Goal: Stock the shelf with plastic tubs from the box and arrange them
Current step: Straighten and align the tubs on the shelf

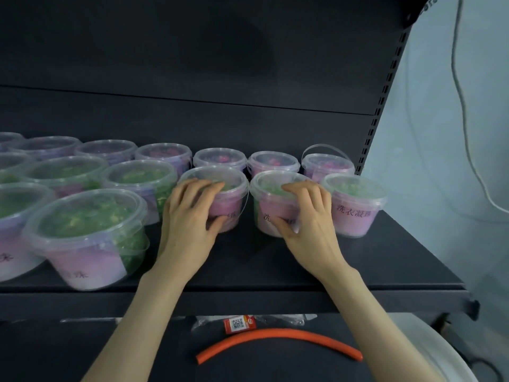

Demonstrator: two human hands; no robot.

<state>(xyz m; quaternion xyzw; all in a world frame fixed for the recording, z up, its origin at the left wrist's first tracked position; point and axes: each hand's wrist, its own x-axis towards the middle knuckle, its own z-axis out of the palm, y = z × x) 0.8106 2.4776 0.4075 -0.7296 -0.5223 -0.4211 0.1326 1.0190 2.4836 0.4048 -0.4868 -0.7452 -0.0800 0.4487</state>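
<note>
Several clear plastic tubs with pink labels stand in rows on the dark shelf (303, 266). My left hand (190, 219) grips a middle-row tub (228, 197), fingers over its lid and thumb against its front. My right hand (305, 219) grips the tub beside it (268, 197) the same way. A third tub (355, 205) stands to the right, near the shelf's end. The back row holds tubs with red contents (272, 161). A large tub with green contents (88, 232) stands at the front left. No box is in view.
The lower shelf holds an orange curved tube (278, 343) and a small red packet with a QR code (239, 323). The slotted shelf upright (385, 100) rises at the right. A pale wall with a hanging cable (465, 119) lies beyond it.
</note>
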